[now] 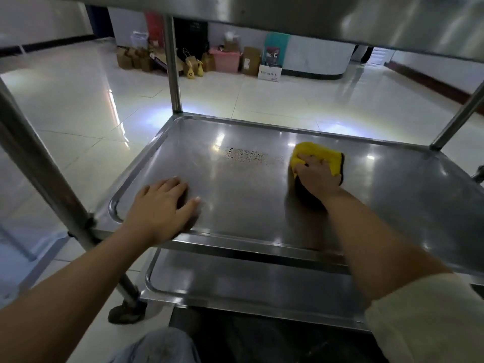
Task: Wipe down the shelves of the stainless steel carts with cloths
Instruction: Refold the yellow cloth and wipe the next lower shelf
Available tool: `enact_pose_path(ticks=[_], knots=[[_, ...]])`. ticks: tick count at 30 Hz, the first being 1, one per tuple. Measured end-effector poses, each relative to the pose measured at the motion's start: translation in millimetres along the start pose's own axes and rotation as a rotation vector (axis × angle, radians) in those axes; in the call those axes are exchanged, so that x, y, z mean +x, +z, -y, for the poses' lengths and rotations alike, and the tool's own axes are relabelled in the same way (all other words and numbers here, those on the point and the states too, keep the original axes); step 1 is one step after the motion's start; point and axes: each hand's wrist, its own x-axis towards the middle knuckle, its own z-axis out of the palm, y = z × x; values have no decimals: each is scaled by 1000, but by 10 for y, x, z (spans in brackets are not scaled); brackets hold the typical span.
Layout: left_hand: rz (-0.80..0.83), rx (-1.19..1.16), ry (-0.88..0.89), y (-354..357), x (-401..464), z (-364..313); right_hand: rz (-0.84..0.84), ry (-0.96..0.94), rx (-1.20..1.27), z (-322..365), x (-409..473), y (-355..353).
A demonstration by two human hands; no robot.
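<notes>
Yellow folded microfibre cloth is pressed onto the stainless steel middle shelf by the right hand, fingers curled over it. The left hand is laid flat, fingers spread, touching nothing but the shelf. No writing can be read.

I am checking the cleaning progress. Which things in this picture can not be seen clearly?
Head view only:
- The part of the yellow cloth beneath the right hand is hidden.
- The lower shelf is partly covered by the middle shelf and the right forearm.
- The top shelf is cut off by the upper edge.
- The spots are too small to identify.
</notes>
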Motion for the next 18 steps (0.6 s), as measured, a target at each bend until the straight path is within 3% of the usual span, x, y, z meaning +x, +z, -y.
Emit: enact_pose_path(ticks=[6,11,18], knots=[[-10,-4,-64,27,95,-45,104,-251,3,825,64,564],[21,35,-133,30,55,-45,156,-356,-33,626,-450,577],[41,40,-110,22,-11,-97,34,-168,-63,502,-84,404]])
